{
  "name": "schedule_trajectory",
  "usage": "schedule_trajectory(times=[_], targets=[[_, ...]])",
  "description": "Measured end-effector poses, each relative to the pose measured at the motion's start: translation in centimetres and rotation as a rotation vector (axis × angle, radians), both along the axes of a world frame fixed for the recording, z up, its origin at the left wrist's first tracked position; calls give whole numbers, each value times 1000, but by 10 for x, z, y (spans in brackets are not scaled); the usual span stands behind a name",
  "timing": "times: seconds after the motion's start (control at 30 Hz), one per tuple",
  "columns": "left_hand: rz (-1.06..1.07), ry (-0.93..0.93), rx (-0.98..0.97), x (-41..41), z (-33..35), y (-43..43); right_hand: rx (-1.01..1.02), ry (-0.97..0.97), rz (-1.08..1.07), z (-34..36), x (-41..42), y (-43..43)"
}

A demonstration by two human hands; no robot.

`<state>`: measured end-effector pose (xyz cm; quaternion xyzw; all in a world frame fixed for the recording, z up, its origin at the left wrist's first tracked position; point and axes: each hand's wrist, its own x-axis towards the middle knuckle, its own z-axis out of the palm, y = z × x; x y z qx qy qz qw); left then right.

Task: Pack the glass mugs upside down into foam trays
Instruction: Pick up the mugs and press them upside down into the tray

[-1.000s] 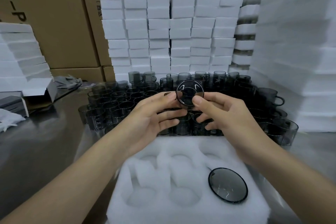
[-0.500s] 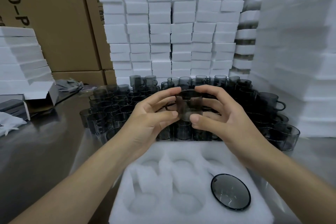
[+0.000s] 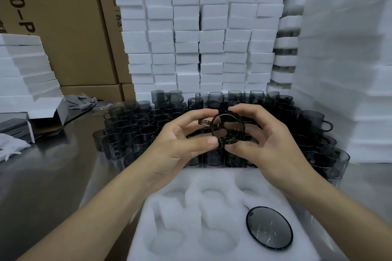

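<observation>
At frame centre, the left hand (image 3: 178,146) and right hand (image 3: 271,146) pinch 1 smoky glass mug (image 3: 228,128) between curled fingers (image 3: 201,141). Its round end faces the camera, probably being turned to go mouth-down into the foam tray (image 3: 191,229) below, where 1 inverted mug (image 3: 269,228) sits lower right. Loose mugs (image 3: 131,133) crowd the steel surface (image 3: 42,176), with foam stacks (image 3: 201,38) and cardboard boxes (image 3: 70,27) behind.

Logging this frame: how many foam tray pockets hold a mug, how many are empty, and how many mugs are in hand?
Filled pockets: 1 (seated mug)
Empty pockets: 5
Total pockets in the foam tray: 6
Mugs in hand: 1 (held mug, gripped by left hand and right hand)
</observation>
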<state>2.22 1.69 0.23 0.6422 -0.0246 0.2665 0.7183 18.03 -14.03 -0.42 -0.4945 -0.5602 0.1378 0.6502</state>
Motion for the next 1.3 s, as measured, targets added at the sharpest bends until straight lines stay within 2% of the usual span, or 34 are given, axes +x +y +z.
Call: schedule_trajectory(times=[0.37, 0.57, 0.7, 0.9, 0.97, 1.13, 1.3], targets=[[90, 7, 15, 1, 1, -2, -53, -65, -71, -2, 1, 1], [83, 52, -35, 0, 5, -2, -126, 54, -89, 4, -1, -3], [159, 57, 125, 2, 0, -3, -151, 90, -120, 5, -5, -3], [133, 48, 152, 1, 0, -2, -270, 99, -11, 9, -6, -6], [141, 65, 214, 1, 0, -2, -297, 119, 10, 11, -6, -7], [250, 73, 434, 1, -1, -2, -229, 123, -150, 10, -7, -5], [422, 22, 545, 1, -2, -4, -237, 55, -118, 3, -11, -4]])
